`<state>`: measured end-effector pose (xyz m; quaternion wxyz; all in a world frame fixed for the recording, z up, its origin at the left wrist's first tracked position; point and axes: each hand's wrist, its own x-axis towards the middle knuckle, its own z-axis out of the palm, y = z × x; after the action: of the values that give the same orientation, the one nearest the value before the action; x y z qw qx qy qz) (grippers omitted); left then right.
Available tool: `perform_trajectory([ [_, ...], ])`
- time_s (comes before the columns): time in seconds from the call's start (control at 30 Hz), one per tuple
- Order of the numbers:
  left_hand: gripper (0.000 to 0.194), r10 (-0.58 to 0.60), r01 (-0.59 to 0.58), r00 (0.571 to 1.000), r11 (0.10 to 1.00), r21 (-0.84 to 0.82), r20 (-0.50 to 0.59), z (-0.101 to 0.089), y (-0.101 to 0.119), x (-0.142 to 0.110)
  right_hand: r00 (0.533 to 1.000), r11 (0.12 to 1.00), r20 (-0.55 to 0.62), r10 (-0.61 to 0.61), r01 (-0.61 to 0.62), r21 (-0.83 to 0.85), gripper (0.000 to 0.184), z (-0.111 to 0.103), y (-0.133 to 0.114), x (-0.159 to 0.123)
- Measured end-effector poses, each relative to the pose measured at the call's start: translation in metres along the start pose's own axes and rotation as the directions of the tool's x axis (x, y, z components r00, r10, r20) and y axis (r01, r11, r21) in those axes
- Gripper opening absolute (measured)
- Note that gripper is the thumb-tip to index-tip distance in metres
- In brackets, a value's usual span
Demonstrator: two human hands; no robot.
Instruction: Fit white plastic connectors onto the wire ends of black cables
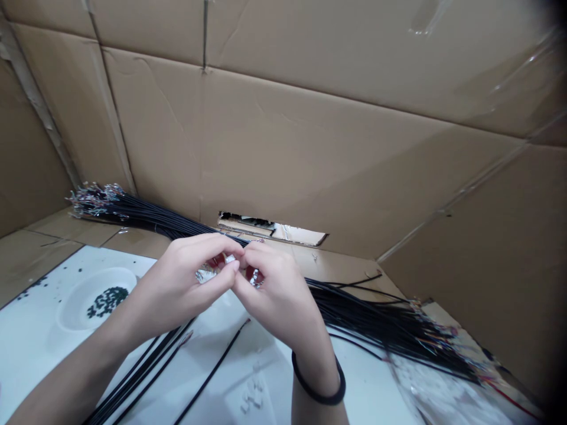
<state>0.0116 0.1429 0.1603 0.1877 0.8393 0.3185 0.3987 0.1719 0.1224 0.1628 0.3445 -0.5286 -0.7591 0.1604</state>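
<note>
My left hand (177, 283) is closed in a pinch, with a small white connector (229, 258) between thumb and forefinger. Tip to tip against it, my right hand (277, 283) is closed too; what its fingers grip is hidden. Shiny silvery bits (254, 276) and something red show inside the curl of the right fingers. Similar whitish, shiny bits (205, 275) and red show under the left palm. Both hands are above the white table, in front of a long bundle of black cables (155, 218).
A white dish (71, 304) of small dark green pieces stands at left, with some scattered nearby. More black cables (381, 324) with stripped coloured ends lie right. Loose cables (150, 378) and small white parts (252, 395) lie in front. Cardboard walls (287, 147) enclose the back and sides.
</note>
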Motion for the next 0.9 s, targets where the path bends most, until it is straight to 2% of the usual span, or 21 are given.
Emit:
perform_trajectory([
  [0.33, 0.014, -0.004, 0.004, 1.0, 1.0, 0.007, 0.008, -0.0006, -0.0008, -0.0002, 1.0, 1.0, 0.001, -0.006, 0.006, -0.028, 0.018, 0.0012, 0.0007, 0.0015],
  [0.63, 0.013, -0.077, 0.076, 0.996, 0.996, 0.038, 0.036, 0.0001, -0.0025, -0.0007, 1.0, 0.998, 0.003, -0.009, 0.009, -0.055, 0.013, 0.0048, 0.0009, 0.0015],
  [0.9, 0.011, -0.071, 0.07, 0.997, 0.997, 0.032, 0.03, 0.0002, -0.0026, -0.0003, 1.0, 0.999, -0.002, -0.017, 0.017, -0.052, 0.013, 0.0043, 0.0016, 0.0024],
])
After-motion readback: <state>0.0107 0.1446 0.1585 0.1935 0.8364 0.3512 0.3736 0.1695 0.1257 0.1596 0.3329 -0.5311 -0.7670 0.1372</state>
